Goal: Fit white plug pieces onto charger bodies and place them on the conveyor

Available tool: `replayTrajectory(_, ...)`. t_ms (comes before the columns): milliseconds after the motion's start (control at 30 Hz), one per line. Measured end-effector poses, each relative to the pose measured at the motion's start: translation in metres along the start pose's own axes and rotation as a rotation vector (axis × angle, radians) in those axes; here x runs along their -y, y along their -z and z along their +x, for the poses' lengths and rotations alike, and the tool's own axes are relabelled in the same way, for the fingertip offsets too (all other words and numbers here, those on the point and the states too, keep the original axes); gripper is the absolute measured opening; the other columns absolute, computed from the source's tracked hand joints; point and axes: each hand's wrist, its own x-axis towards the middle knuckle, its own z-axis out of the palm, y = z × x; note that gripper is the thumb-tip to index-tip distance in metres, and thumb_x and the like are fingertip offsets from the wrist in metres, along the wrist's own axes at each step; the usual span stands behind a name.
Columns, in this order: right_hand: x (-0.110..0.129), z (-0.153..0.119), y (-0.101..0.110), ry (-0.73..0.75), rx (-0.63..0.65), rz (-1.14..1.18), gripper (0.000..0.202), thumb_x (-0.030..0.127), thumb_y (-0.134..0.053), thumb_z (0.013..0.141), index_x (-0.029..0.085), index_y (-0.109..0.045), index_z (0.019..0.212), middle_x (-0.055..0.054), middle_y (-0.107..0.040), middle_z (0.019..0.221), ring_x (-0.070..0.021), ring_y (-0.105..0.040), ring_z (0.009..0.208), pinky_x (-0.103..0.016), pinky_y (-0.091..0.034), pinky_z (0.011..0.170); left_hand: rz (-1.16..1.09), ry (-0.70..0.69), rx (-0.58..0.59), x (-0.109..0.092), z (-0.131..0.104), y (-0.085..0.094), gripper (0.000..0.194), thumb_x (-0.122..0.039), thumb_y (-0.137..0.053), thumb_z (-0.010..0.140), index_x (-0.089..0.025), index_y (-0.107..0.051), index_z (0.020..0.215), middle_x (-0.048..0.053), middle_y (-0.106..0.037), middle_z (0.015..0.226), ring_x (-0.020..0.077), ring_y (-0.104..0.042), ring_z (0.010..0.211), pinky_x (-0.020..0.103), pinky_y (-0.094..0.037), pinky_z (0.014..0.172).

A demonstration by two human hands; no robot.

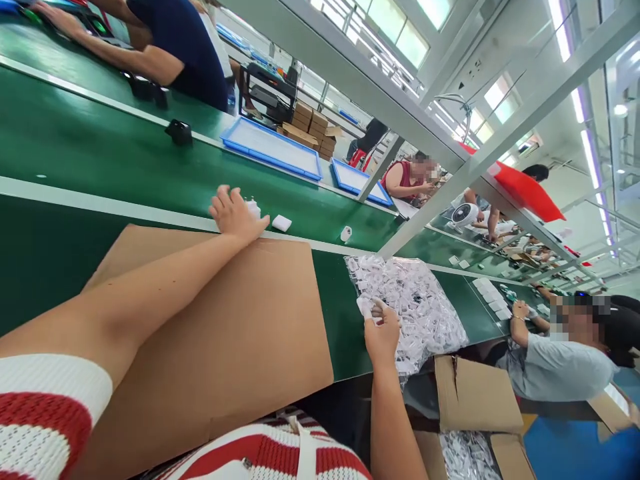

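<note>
My left hand [236, 215] reaches over the near edge of the green belt [125, 157], fingers apart, beside a white plug-like piece [253, 209] that it partly hides. A second white piece [282, 223] lies just right of it, and another white piece [346, 233] is farther right on the belt. My right hand [383, 330] is closed on a small white part [365, 307], above the near left side of a clear plastic bag [425, 307] full of small white parts. A brown cardboard sheet [240, 320] lies under my left forearm.
Blue-rimmed trays [273, 152] stand beyond the belt, near a black object [179, 132]. A slanted metal post [425, 207] rises beside the bag. Open cartons [477, 393] sit at lower right, near a person in grey [560, 363]. Another person's arm [115, 57] is at upper left.
</note>
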Motion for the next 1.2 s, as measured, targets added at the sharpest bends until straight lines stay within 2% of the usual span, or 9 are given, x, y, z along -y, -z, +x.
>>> replayTrajectory(33,0.004,-0.002,0.000,-0.048,0.038,0.150,0.041,0.037,-0.065,0.074,0.018,-0.073,0.111,-0.009,-0.075,0.096,-0.0232,-0.066,0.085,-0.032,-0.048,0.069,-0.002,-0.066,-0.057,-0.005,-0.003,-0.005,0.080,-0.048,-0.072,0.079,-0.009,-0.045,0.142,0.022,-0.040,0.154,0.0406,-0.040,0.136,0.048,-0.034,0.110)
replayTrajectory(100,0.014,-0.004,-0.003,-0.139,0.126,0.403,0.043,0.040,-0.070,0.069,0.018,-0.075,0.106,-0.007,-0.075,0.093,-0.0205,-0.066,0.079,-0.029,-0.047,0.062,0.000,-0.161,-0.009,-0.013,-0.005,-0.016,0.070,-0.051,-0.064,0.085,-0.011,-0.048,0.140,0.022,-0.045,0.149,0.0408,-0.040,0.136,0.049,-0.032,0.111)
replayTrajectory(333,0.047,-0.018,-0.006,-0.335,0.264,0.773,0.032,0.035,-0.086,0.056,0.020,-0.077,0.083,-0.005,-0.077,0.093,-0.0145,-0.063,0.075,-0.024,-0.045,0.060,-0.004,0.033,0.257,-0.013,0.015,-0.050,0.061,-0.053,-0.048,0.094,-0.003,-0.063,0.125,0.033,-0.049,0.140,0.0479,-0.039,0.134,0.055,-0.030,0.109)
replayTrajectory(467,0.053,-0.023,-0.004,-0.392,0.311,0.848,0.033,0.035,-0.090,0.055,0.021,-0.078,0.081,-0.004,-0.077,0.092,-0.0129,-0.063,0.071,-0.023,-0.046,0.060,-0.004,0.014,0.312,-0.009,0.022,-0.050,0.058,-0.057,-0.057,0.090,-0.008,-0.065,0.120,0.032,-0.052,0.137,0.0507,-0.038,0.134,0.060,-0.030,0.107)
replayTrajectory(567,0.051,-0.024,-0.006,-0.388,0.337,0.853,0.033,0.037,-0.090,0.056,0.021,-0.078,0.082,-0.005,-0.078,0.094,-0.0127,-0.063,0.070,-0.024,-0.047,0.060,-0.096,-0.065,0.317,-0.016,0.012,-0.039,0.052,-0.047,-0.067,0.084,-0.011,-0.062,0.122,0.027,-0.053,0.136,0.0468,-0.046,0.128,0.058,-0.036,0.106)
replayTrajectory(767,0.046,-0.024,-0.023,-0.163,0.325,0.676,0.034,0.040,-0.081,0.069,0.021,-0.077,0.097,-0.007,-0.077,0.096,-0.0190,-0.067,0.083,-0.023,-0.040,0.051,-0.422,-0.477,0.530,-0.013,-0.071,0.000,0.050,-0.032,-0.068,0.073,-0.019,-0.062,0.122,0.009,-0.061,0.125,0.0286,-0.063,0.109,0.037,-0.051,0.097)
replayTrajectory(933,0.056,-0.023,-0.044,0.101,0.396,0.459,0.025,0.037,-0.073,0.082,0.022,-0.075,0.101,-0.007,-0.076,0.103,-0.0208,-0.067,0.088,-0.029,-0.050,0.062,-0.474,-0.579,0.726,0.006,-0.139,0.025,0.040,-0.040,-0.067,0.078,-0.021,-0.067,0.113,0.007,-0.067,0.110,0.0270,-0.064,0.099,0.037,-0.052,0.089)
replayTrajectory(1067,0.068,-0.021,-0.063,0.497,0.432,0.215,0.024,0.019,-0.058,0.087,0.023,-0.074,0.105,-0.007,-0.074,0.104,-0.0220,-0.065,0.098,-0.036,-0.053,0.083,-0.583,-0.508,0.782,0.017,-0.145,0.029,0.049,-0.052,-0.073,0.075,-0.019,-0.066,0.111,0.009,-0.066,0.109,0.0268,-0.063,0.099,0.036,-0.051,0.084)
replayTrajectory(1200,0.080,-0.018,-0.078,0.665,0.420,0.033,0.038,0.007,-0.051,0.078,0.022,-0.073,0.104,-0.008,-0.072,0.103,-0.0230,-0.063,0.098,-0.036,-0.053,0.085,-0.636,-0.533,0.827,0.021,-0.140,0.026,0.035,-0.052,-0.065,0.081,-0.018,-0.066,0.089,0.006,-0.062,0.095,0.0214,-0.060,0.081,0.032,-0.048,0.070)
